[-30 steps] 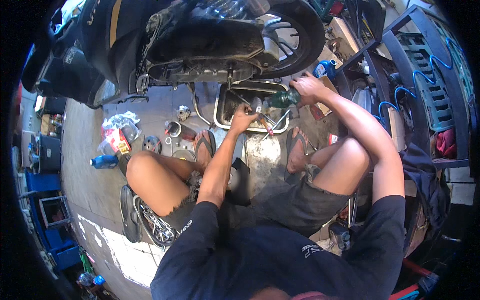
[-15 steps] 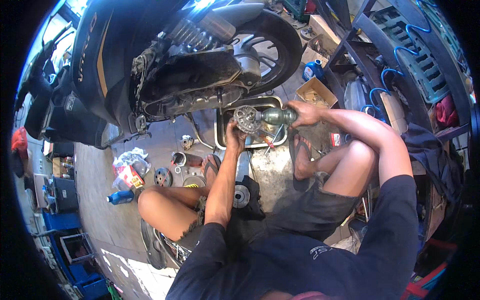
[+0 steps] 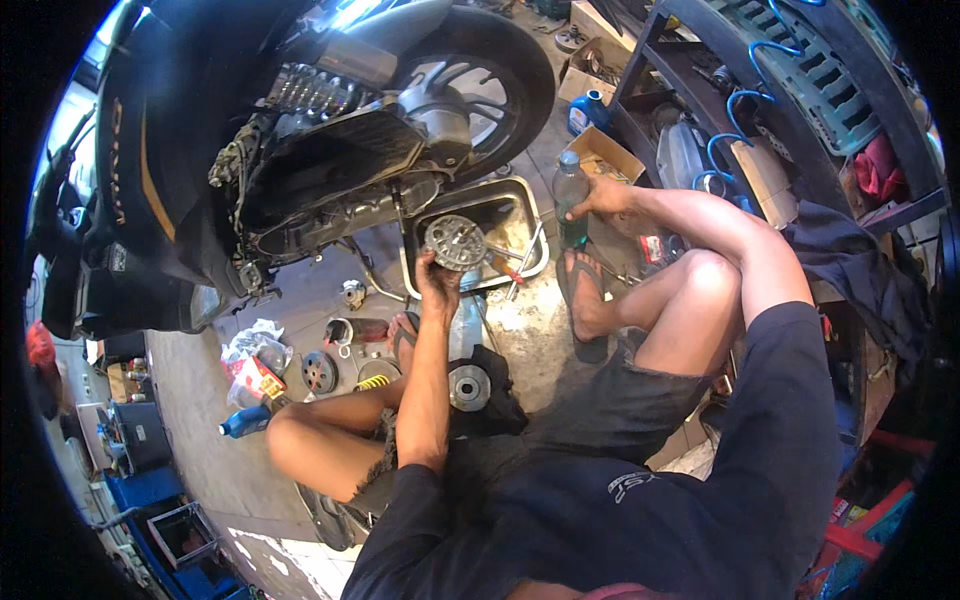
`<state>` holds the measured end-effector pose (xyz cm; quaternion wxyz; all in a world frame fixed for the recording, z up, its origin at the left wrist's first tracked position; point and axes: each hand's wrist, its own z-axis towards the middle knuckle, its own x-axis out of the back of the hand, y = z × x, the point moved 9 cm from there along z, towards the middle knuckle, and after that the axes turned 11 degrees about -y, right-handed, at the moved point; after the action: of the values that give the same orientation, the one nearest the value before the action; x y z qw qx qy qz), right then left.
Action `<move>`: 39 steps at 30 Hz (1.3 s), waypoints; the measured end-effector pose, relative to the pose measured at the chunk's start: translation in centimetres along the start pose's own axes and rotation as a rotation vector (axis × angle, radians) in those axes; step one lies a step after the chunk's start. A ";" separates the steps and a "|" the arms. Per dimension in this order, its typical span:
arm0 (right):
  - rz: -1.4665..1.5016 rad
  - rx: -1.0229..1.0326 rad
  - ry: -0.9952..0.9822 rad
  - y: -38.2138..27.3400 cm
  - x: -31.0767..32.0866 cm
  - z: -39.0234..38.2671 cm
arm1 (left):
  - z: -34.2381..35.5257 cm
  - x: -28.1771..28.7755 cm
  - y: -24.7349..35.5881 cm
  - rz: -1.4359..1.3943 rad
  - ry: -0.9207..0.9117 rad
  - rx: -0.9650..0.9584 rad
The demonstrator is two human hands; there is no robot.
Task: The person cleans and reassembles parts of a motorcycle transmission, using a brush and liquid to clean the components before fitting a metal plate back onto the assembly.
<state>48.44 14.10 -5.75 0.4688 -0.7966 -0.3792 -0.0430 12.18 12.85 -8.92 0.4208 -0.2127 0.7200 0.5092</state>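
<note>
My left hand (image 3: pixel 438 287) is closed on the edge of a round, grimy metal clutch assembly (image 3: pixel 455 243), held up over the near left part of a metal tray (image 3: pixel 511 212). In my right hand (image 3: pixel 606 198) is a clear plastic bottle (image 3: pixel 572 190), upright to the right of the tray, with some greenish liquid low inside. My fingers wrap round its side. A red-handled screwdriver (image 3: pixel 504 267) lies across the tray's near right side. A metal disc with a centre hole (image 3: pixel 468 387) rests on a black cloth (image 3: pixel 500 405) between my legs.
A scooter (image 3: pixel 340 195) with its side opened stands ahead on the left. A cardboard box (image 3: pixel 612 160) and a blue bottle (image 3: pixel 590 112) sit beyond my right hand, beside a dark rack (image 3: pixel 650 75). On the floor at left are a yellow spring (image 3: pixel 372 382) and a pulley (image 3: pixel 320 371).
My right hand has swung the bottle from lying level against the clutch assembly to upright, away at the right. The clutch assembly is still in my left hand. The whole view has shifted somewhat.
</note>
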 end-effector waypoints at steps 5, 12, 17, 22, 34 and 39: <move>-0.051 -0.005 0.153 2.4 1.8 -0.5 | -1.4 4.9 0.3 0.129 0.116 -0.027; 0.005 0.147 0.444 10.0 -0.4 1.3 | -2.0 5.6 -0.7 0.121 0.212 -0.055; 0.354 0.238 0.623 9.1 -4.6 1.9 | -3.1 6.7 1.1 0.171 0.178 -0.085; 0.319 0.211 0.682 9.8 -4.4 0.6 | -2.0 4.9 -0.2 0.119 0.201 -0.105; 0.004 -0.069 0.313 12.9 -6.7 -1.3 | -0.7 2.1 -0.7 0.127 0.202 -0.127; -0.554 -0.254 0.126 27.8 -12.2 -6.3 | 0.1 2.4 -2.1 0.122 0.213 -0.113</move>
<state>59.50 -5.31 -27.26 0.3586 -0.7108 -0.5437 -0.2655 12.37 12.39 -12.04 0.2975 -0.2447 0.7425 0.5480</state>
